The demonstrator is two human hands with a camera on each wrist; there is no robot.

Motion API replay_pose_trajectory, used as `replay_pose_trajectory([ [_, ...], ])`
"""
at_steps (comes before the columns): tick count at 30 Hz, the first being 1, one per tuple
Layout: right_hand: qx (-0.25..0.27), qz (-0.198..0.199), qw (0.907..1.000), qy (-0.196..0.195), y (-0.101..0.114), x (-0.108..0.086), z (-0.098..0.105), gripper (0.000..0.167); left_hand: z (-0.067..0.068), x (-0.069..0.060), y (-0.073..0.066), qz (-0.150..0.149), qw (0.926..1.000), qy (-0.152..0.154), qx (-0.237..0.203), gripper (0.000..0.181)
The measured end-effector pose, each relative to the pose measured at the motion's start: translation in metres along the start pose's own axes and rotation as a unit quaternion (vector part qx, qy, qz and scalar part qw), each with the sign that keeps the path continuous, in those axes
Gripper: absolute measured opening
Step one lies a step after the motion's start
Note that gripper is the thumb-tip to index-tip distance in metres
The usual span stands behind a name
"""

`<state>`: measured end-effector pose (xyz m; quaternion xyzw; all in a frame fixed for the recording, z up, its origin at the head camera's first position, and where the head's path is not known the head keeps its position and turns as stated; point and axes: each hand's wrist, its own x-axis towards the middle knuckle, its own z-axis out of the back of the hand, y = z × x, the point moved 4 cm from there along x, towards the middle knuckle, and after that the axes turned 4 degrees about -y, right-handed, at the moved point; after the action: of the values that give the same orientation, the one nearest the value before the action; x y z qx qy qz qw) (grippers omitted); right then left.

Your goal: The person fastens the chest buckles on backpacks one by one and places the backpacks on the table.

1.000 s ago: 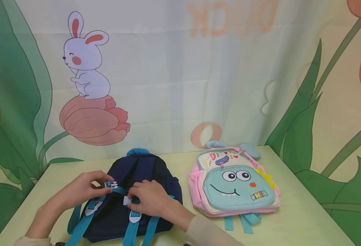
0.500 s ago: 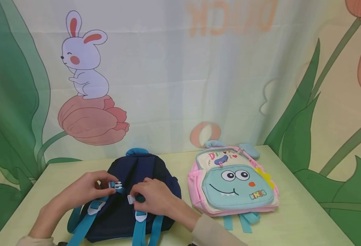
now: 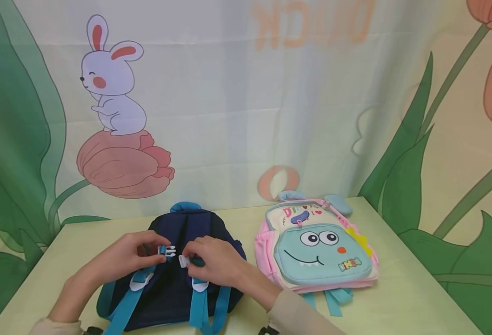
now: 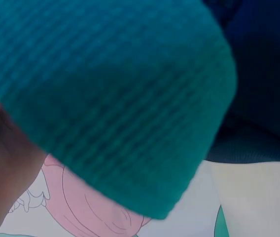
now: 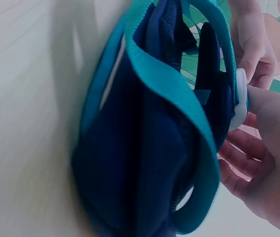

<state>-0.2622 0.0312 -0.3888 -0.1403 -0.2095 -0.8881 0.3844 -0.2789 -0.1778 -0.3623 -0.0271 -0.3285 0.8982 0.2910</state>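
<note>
Left hand (image 3: 130,257) pinches the pronged buckle half (image 3: 168,251), long axis running level, prongs at three o'clock! Right hand (image 3: 218,263) pinches the white socket half (image 3: 183,261), between four and five o'clock from those tips: near, not touching! Beneath both, the navy backpack (image 3: 166,304) lies on the table (image 3: 405,288); at three o'clock, the dinosaur-faced backpack (image 3: 325,258).

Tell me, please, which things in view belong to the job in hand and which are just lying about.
Job:
pronged buckle half in the left hand
other buckle half in the right hand
navy backpack
teal straps

Lying about:
pink-and-blue backpack, untouched
</note>
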Motion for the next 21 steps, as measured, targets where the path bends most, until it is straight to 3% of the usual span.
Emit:
replay_pose_trajectory([
  [21,0.061,-0.053,0.9956,0.048,-0.015,0.001,0.023,0.018,-0.008,0.008,-0.015,-0.013,0.9998,-0.017,0.001,0.026],
])
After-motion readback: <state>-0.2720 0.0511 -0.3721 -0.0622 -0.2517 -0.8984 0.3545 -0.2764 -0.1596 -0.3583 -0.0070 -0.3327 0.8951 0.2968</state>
